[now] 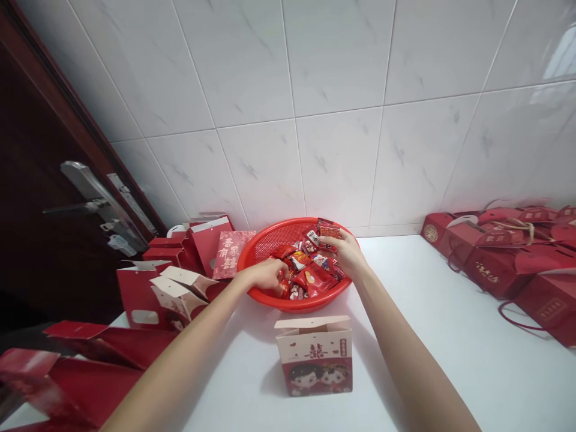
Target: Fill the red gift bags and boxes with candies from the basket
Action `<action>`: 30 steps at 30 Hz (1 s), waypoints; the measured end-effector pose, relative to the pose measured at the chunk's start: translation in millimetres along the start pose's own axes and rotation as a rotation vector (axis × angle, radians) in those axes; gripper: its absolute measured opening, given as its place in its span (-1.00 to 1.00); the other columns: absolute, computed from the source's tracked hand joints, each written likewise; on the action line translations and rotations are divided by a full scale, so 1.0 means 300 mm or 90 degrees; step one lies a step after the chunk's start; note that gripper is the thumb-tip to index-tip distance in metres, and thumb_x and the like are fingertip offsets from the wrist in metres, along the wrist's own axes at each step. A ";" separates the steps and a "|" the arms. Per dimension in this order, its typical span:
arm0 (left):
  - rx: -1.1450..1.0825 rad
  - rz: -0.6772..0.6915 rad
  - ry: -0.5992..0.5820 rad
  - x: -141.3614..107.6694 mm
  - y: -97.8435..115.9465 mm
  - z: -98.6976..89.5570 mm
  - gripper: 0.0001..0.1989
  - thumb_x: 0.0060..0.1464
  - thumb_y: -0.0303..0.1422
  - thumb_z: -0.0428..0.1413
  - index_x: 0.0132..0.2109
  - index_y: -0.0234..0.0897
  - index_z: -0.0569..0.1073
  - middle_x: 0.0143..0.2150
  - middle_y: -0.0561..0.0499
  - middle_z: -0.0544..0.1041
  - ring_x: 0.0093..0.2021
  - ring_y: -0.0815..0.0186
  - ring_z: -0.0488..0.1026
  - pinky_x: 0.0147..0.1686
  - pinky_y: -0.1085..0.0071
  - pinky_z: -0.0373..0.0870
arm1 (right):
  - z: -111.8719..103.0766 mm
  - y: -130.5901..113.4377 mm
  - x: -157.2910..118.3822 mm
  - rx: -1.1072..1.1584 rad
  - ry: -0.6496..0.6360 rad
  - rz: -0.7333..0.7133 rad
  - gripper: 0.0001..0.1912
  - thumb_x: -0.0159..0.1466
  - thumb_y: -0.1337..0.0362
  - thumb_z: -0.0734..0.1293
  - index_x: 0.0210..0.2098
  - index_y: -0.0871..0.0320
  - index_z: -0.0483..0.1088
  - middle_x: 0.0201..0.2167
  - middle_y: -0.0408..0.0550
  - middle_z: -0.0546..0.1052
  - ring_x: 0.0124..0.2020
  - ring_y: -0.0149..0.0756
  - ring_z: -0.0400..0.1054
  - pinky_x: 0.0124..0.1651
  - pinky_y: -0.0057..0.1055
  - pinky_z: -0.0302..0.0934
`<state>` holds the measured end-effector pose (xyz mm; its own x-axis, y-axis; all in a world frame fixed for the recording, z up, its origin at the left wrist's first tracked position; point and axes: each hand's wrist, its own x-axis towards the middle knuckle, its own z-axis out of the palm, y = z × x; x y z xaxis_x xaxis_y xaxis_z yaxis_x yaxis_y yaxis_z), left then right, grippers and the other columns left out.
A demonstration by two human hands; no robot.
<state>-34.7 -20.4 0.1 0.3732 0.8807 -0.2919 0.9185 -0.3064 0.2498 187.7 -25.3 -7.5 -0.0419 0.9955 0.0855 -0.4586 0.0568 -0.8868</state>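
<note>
A red plastic basket (252, 258) with mesh sides stands against the wall, holding several wrapped candies (315, 279). My left hand (270, 276) reaches in over its left side, fingers curled down among the wrappers; what they close on is partly hidden. At the basket's right side, my right hand (347, 251) pinches small red candy packets (328, 230) between thumb and fingers. In front of the basket, between my forearms, a white and red paper gift box (317, 366) stands upright with its top flaps raised. Two cartoon faces are printed on its front.
Several red paper boxes (139, 291) with open tops crowd the left of the white table (405, 270). More red boxes with cord handles (504, 258) are grouped at the right. Behind is a tiled wall (337, 156); a dark door (40, 132) with a metal handle is at left.
</note>
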 end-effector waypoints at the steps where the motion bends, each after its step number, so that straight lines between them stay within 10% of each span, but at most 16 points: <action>1: -0.032 0.011 0.042 -0.006 -0.003 -0.007 -0.58 -0.33 -0.33 0.28 -0.18 -0.22 0.58 -0.31 -0.01 0.58 -0.28 0.16 0.51 -0.36 0.42 0.36 | 0.000 0.000 0.000 0.001 0.000 -0.001 -0.71 -0.13 0.30 0.52 -0.37 0.14 0.50 -0.35 -0.10 0.58 -0.30 -0.27 0.46 -0.31 -0.40 0.42; 8: -0.323 0.061 0.250 -0.052 -0.023 -0.014 -0.51 -0.23 -0.23 0.29 -0.08 -0.29 0.56 -0.05 -0.11 0.59 -0.08 0.12 0.51 -0.08 0.27 0.45 | 0.003 -0.007 0.000 0.013 0.002 0.007 -0.71 -0.16 0.30 0.53 -0.42 0.15 0.49 -0.40 -0.11 0.58 -0.36 -0.29 0.46 -0.31 -0.37 0.43; 18: -0.494 0.101 0.351 -0.183 0.005 -0.023 -0.45 -0.22 -0.10 0.32 -0.07 -0.32 0.56 -0.04 -0.11 0.62 -0.14 0.13 0.55 -0.08 0.19 0.50 | 0.020 -0.086 -0.072 0.085 -0.038 0.041 -0.72 -0.12 0.31 0.53 -0.38 0.11 0.51 -0.36 -0.14 0.60 -0.34 -0.28 0.47 -0.28 -0.36 0.42; 30: -0.622 0.198 0.392 -0.316 0.196 -0.013 -0.54 -0.06 -0.05 0.25 -0.12 -0.32 0.60 -0.15 -0.11 0.66 -0.10 0.10 0.58 0.00 0.20 0.49 | 0.120 -0.204 -0.334 -0.068 -0.175 -0.033 -0.74 0.01 0.20 0.54 -0.34 0.19 0.53 -0.35 -0.06 0.58 -0.33 -0.30 0.45 -0.36 -0.48 0.30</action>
<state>-16.6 -120.6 46.1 0.1924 0.9241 0.3302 0.2129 -0.3678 0.9052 187.8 -131.2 54.5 -0.2665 0.9340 0.2382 -0.3707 0.1288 -0.9198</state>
